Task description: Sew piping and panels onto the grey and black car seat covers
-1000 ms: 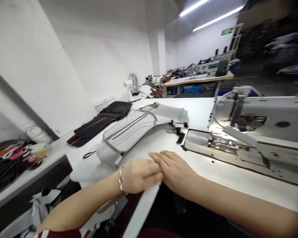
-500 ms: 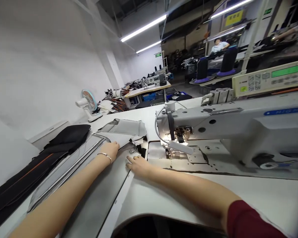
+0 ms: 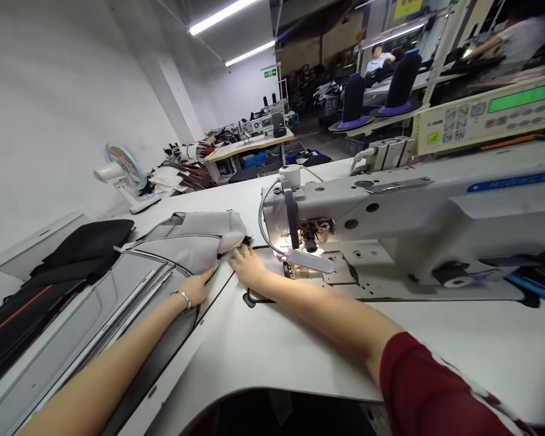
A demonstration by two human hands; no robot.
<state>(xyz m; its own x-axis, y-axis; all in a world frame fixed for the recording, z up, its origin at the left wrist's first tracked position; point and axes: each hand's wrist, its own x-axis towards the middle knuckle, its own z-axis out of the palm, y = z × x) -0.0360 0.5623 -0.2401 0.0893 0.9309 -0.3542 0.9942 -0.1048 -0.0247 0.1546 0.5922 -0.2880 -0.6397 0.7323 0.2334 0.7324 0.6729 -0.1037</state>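
The left arm stretches forward over the grey fabric piece (image 3: 193,248), which lies along the worktop's (image 3: 272,345) left side, and the left hand (image 3: 194,290) rests back-up on it, index finger extended. The right forearm slants inward from the near right edge, bringing the right hand's (image 3: 251,267) bent fingers to the fabric's edge beside the sewing machine (image 3: 327,203); whether either hand grips cannot be told.

The white table (image 3: 254,354) (curve-edged) bears grey fabric (image 3: 186,250).
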